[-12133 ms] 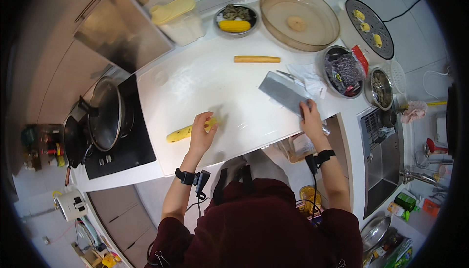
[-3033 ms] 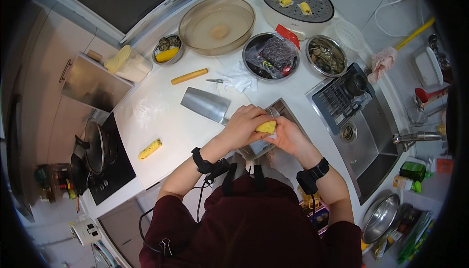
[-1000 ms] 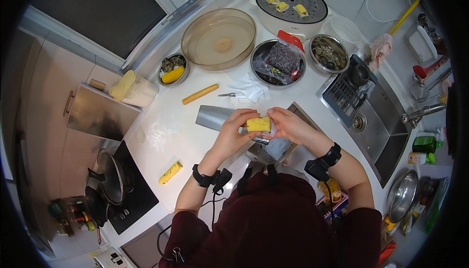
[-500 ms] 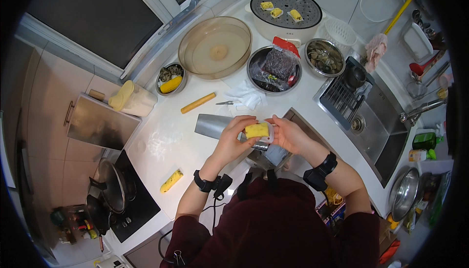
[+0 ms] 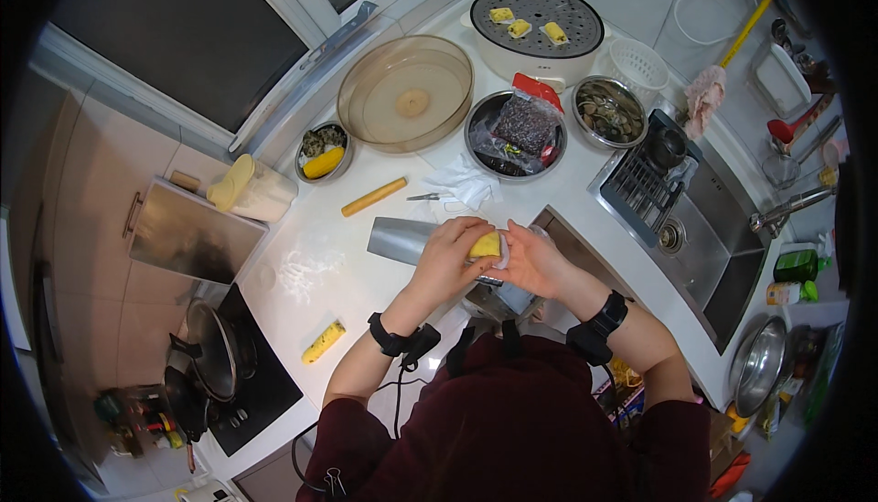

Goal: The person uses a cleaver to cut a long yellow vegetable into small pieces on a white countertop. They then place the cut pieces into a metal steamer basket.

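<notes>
Above the counter's front edge, my left hand (image 5: 450,257) is closed round a short yellow roll piece (image 5: 486,245) with dark specks; its fingers now cover much of the roll. Against the roll's right end, my right hand (image 5: 535,262) pinches a thin whitish paper square (image 5: 503,255). Both hands nearly meet around the roll. A longer speckled yellow roll (image 5: 324,342) lies on the counter left of my forearm. Three similar yellow pieces (image 5: 554,33) rest on white squares on the perforated steamer tray (image 5: 585,17) at the back.
A metal scraper sheet (image 5: 395,240), a rolling pin (image 5: 374,197) and scissors (image 5: 424,197) lie beyond my hands. Behind them stand a large clear basin (image 5: 366,136), bowls with a bean bag (image 5: 529,123) and shells (image 5: 608,111). A sink (image 5: 722,255) is right, a stove (image 5: 274,401) left.
My left hand has closed further over the yellow roll, hiding more of it. My right hand has turned slightly against its end. The whole view has shifted a little.
</notes>
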Action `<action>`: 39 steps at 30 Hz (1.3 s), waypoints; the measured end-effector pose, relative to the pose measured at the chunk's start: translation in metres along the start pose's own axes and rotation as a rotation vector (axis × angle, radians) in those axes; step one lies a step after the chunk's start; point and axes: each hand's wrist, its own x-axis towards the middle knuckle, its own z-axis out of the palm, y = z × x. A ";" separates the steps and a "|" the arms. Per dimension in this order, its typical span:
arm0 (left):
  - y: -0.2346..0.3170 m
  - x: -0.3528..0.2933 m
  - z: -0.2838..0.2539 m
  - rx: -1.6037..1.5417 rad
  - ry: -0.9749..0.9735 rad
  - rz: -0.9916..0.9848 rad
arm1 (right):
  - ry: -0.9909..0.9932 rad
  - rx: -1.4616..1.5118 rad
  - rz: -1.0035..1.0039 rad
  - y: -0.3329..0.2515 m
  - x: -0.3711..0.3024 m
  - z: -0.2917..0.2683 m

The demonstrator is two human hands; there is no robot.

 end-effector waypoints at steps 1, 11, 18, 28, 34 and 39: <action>0.000 0.001 0.001 0.016 0.014 0.009 | -0.008 -0.001 -0.019 0.001 0.000 0.001; 0.008 0.012 0.003 0.099 0.040 0.110 | -0.086 0.003 -0.052 0.002 0.004 0.003; 0.004 0.008 -0.011 -0.176 -0.026 -0.054 | -0.022 0.002 -0.061 -0.004 0.003 0.002; -0.009 -0.002 -0.009 -0.516 -0.029 -0.273 | 0.024 -0.094 -0.080 -0.012 -0.007 0.005; -0.003 -0.001 -0.012 -0.379 0.036 -0.095 | 0.025 -0.210 -0.102 -0.010 -0.013 0.007; 0.005 -0.004 -0.011 -0.346 0.072 -0.057 | 0.042 -0.153 -0.055 -0.014 -0.018 0.008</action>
